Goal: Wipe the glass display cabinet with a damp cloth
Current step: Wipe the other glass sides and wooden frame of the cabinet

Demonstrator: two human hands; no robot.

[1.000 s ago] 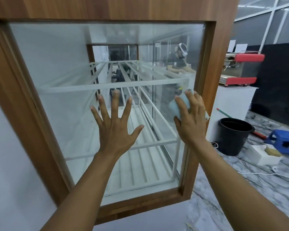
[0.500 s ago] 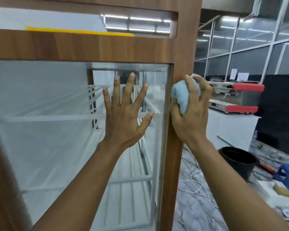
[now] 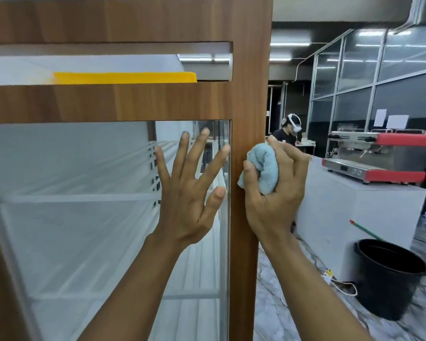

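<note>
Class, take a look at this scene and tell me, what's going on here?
A person is cleaning a wood-framed glass display cabinet. The left hand is spread open against the glass pane, while the right hand grips a balled light-blue cloth at the cabinet's right wooden post, not on the glass. A black bucket stands on the floor to the right.
</note>
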